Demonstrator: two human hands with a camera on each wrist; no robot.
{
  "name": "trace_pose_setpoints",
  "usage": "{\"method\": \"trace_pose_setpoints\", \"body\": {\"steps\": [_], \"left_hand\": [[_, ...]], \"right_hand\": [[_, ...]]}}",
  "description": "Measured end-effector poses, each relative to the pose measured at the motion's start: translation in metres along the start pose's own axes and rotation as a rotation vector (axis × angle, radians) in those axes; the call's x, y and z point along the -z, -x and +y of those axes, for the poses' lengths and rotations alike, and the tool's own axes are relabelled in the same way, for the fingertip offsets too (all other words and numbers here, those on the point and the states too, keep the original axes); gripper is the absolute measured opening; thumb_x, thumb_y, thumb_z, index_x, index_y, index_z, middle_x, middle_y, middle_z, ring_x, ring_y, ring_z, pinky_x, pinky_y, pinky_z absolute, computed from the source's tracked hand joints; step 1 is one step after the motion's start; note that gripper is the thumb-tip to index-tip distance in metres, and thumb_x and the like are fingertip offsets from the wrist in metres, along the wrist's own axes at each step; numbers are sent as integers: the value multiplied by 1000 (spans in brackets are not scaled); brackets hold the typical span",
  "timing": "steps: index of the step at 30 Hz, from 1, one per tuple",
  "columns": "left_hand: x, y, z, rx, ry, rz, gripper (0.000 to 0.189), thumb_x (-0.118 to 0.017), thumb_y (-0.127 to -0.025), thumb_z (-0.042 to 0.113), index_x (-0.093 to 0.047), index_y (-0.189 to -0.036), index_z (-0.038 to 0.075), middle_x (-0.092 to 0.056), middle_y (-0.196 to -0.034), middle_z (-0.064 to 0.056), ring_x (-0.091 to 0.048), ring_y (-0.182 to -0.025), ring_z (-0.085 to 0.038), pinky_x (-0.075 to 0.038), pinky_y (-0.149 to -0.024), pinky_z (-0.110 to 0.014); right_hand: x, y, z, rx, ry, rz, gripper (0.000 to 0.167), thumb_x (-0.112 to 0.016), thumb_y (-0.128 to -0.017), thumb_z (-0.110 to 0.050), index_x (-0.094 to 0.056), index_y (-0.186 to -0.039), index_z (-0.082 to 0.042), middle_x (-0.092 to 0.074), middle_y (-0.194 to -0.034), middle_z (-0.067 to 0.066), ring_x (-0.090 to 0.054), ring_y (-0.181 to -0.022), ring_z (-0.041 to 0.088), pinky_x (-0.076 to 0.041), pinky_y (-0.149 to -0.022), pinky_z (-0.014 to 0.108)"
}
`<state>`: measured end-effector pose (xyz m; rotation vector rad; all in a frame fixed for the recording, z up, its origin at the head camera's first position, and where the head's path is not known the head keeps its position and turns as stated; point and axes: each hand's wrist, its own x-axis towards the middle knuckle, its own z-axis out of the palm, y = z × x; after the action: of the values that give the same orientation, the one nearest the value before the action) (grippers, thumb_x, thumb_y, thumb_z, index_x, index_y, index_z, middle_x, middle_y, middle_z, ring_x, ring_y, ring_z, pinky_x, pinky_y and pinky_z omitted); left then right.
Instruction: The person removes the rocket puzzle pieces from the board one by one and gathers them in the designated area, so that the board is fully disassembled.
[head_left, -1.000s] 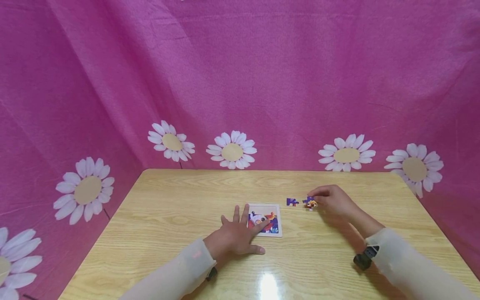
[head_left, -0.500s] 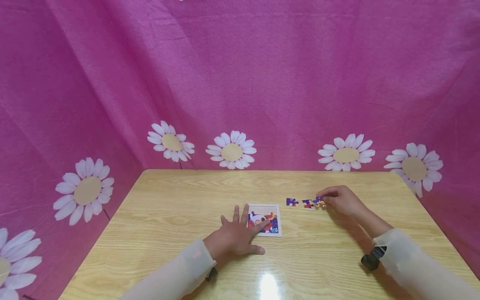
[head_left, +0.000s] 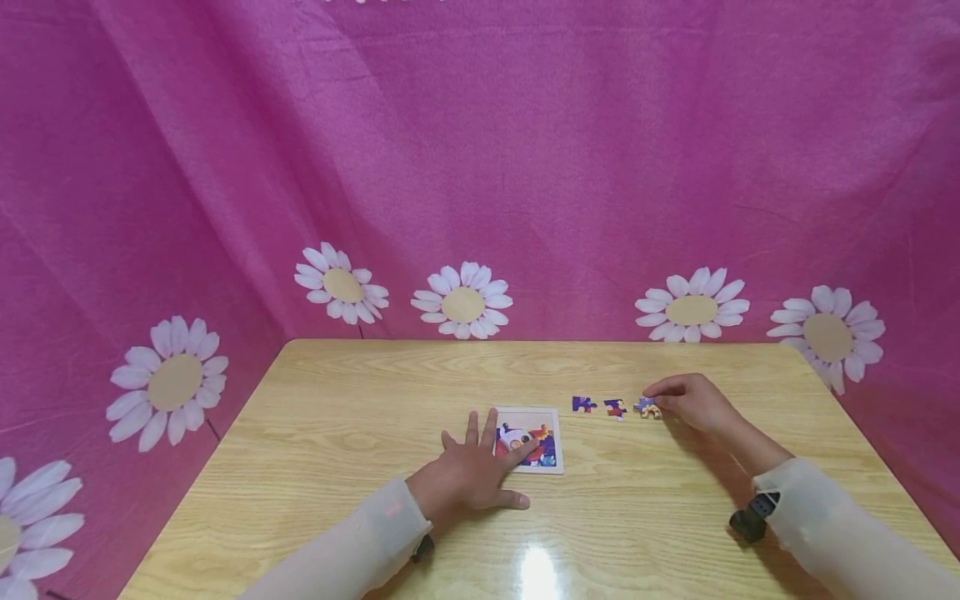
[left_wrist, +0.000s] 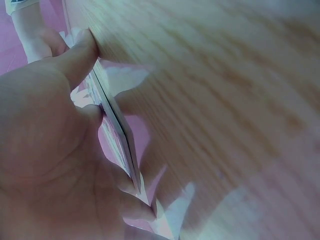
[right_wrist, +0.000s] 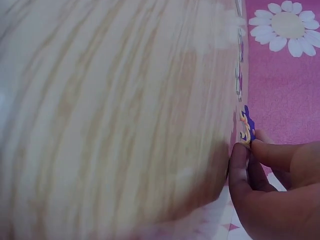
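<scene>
My left hand (head_left: 476, 475) lies with spread fingers over the left side of a small white-framed jigsaw puzzle (head_left: 560, 454), its index finger across the picture. In the left wrist view the thin edge of the puzzle frame (left_wrist: 120, 127) runs beside the fingers. My right hand (head_left: 693, 402) pinches a purple and yellow puzzle piece (head_left: 647, 407) between thumb and fingertips, close over the table. The same piece (right_wrist: 246, 122) shows at the fingertips in the right wrist view. To its left lie a purple and red piece (head_left: 616, 408) and a purple piece (head_left: 583, 404), apart from each other.
The light wooden table (head_left: 360, 400) reaches back to a pink cloth (head_left: 555, 167) printed with white daisies, which also hangs along both sides. A dark wrist device (head_left: 748, 523) sits at the right cuff.
My right hand has moved right with the purple and yellow piece, drawing it off the purple and red piece it overlapped, so a gap shows between them. The left hand has stayed in place.
</scene>
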<state>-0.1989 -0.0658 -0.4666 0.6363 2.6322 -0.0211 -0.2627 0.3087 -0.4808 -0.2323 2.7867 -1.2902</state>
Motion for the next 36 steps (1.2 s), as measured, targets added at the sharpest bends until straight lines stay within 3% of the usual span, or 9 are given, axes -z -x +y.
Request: {"method": "trace_pose_setpoints", "body": {"steps": [5, 15, 23, 36], "left_hand": [[-2, -1, -1, 1, 2, 2, 87, -53, -84, 84, -11, -157, 62, 0, -173, -18, -2, -155, -52, -21, -108, -83], [-3, -3, -1, 0, 4, 7, 86, -52, -84, 84, -11, -157, 62, -1, -173, -18, -2, -155, -52, -21, -108, -82], [-2, -1, 0, 4, 21, 1, 87, -55, -84, 83, -13, -157, 62, -1, -173, -17, 1, -156, -52, -19, -108, -83], [-2, -1, -1, -3, 8, -2, 86, -52, -85, 84, -11, -158, 61, 1, -173, -18, 1, -155, -52, -19, -108, -83]], "right_hand": [[-1, -1, 3, -13, -18, 7, 18, -63, -96, 4, -75, -109, 9, -73, -113, 25, -61, -89, 11, -53, -71, 22], [-1, -1, -1, -33, 59, 58, 13, -70, -93, 0, -78, -102, 3, -75, -109, 21, -58, -94, 22, -45, -71, 27], [-3, -1, -2, -60, 80, 77, 10, -72, -93, 0, -77, -100, 4, -73, -102, 21, -56, -82, 22, -46, -65, 31], [-3, -3, -1, -45, 160, 112, 8, -76, -90, -5, -78, -95, 1, -76, -91, 13, -62, -87, 23, -47, -76, 36]]}}
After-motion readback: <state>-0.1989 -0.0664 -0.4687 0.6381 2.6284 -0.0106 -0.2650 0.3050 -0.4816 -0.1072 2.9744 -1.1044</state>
